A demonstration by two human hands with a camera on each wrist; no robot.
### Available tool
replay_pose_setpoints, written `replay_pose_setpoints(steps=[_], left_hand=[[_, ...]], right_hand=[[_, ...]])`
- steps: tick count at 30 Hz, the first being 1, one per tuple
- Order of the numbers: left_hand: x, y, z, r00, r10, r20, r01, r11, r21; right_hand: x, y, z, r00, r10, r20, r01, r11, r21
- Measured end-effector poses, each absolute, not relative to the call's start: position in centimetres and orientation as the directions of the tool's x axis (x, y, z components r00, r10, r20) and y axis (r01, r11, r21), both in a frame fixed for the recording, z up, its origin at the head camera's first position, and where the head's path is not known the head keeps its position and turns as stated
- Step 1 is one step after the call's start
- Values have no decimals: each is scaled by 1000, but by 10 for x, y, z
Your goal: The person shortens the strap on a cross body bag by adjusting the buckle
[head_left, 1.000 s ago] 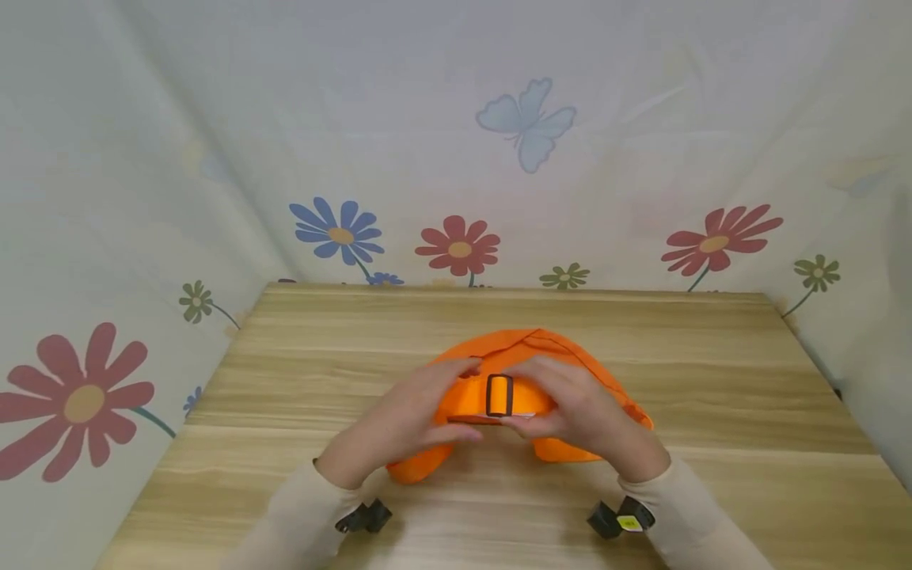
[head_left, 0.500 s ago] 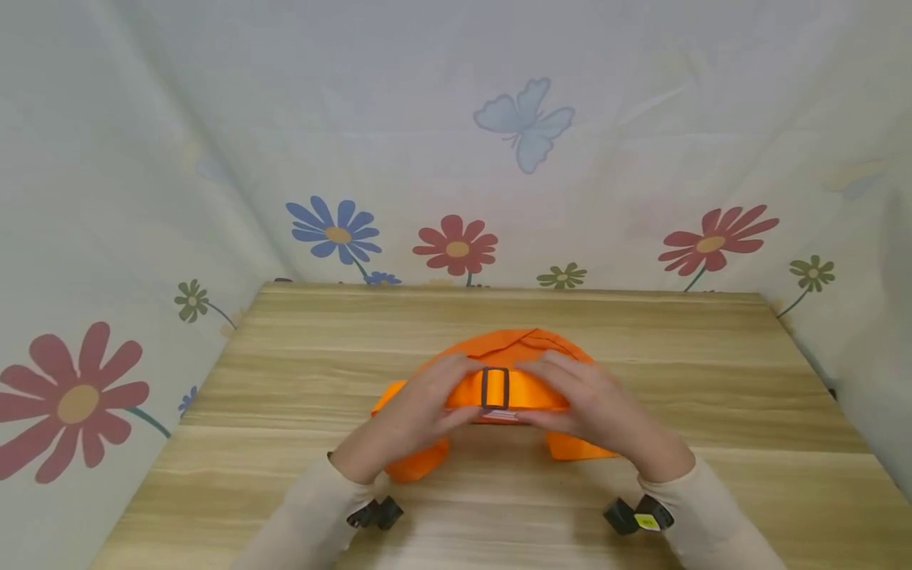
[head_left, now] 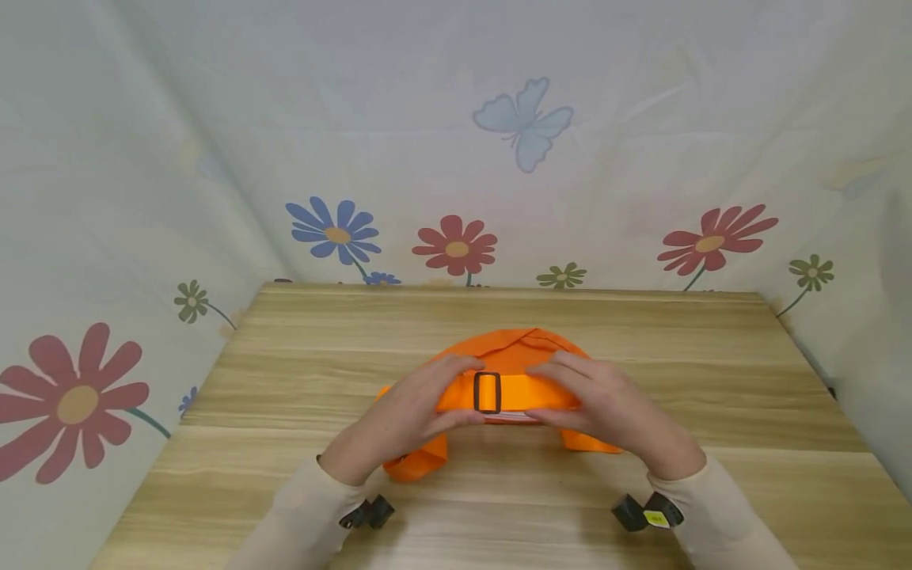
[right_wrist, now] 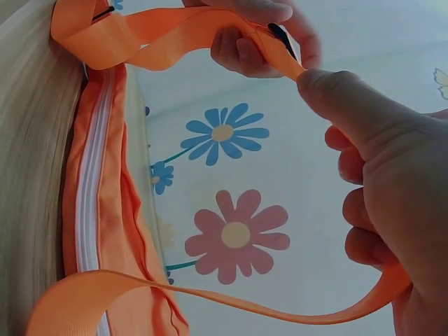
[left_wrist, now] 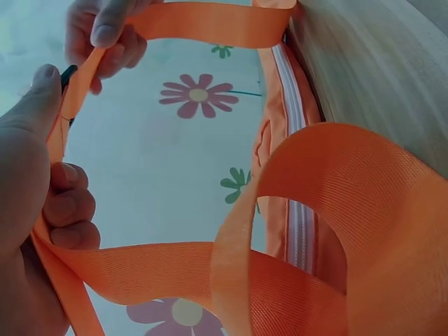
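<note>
An orange waist bag [head_left: 499, 358] lies on the table, its strap [head_left: 527, 393] raised in front of it. My left hand [head_left: 402, 408] pinches the strap right beside the black slide buckle [head_left: 478, 393]. On the other side, my right hand [head_left: 613, 404] grips the same strap between thumb and fingers. A flat stretch of webbing spans the two hands. Below it in the left wrist view, the bag's white zipper [left_wrist: 301, 231] runs along the tabletop side. One loose strap loop [left_wrist: 308, 154] curves close to that camera, and another strap length [right_wrist: 280, 311] hangs from the right hand.
The wood-grain table [head_left: 328, 332] reaches back to a pale cloth wall [head_left: 399, 142] printed with flowers and a butterfly. Small black cameras, the left one [head_left: 366, 513] and the right one [head_left: 648, 511], sit at the wrists.
The right hand has shifted right along the strap, widening the span between the hands. The buckle has slid a little left, closer to the left hand. The bag stays in place.
</note>
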State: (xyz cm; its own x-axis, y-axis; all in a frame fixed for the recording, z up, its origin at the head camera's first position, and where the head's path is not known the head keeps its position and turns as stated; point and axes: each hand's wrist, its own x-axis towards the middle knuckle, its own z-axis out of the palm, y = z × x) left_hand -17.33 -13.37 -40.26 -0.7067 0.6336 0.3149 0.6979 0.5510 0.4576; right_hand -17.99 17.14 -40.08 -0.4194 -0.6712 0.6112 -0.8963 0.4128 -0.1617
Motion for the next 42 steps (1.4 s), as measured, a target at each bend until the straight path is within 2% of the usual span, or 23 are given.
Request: replay_pose_setpoints(steps=[10,22,31,36,42], left_hand=[[-174,-135,-409,-665,648,372,742,516,428],[-174,-135,-412,-624,650,433,779,473,411],[-176,-132,-412,-601,663,447,796,440,417],[-178,-130,-409,-616,661,430,778,426,461],[-176,-137,-406,-670,616,414,733,461,500]], right_hand=[[-180,165,-404,-375,-614,695,-918,353,-184],[-176,158,-404,-436,-549,713,-896,342,-284],[-176,148,-407,-418,-550,723,-903,339,-264],[-177,145,-407,-403,-589,700,-908,353,-226],[-178,157,-407,-457,-602,654,-883,392,-257]])
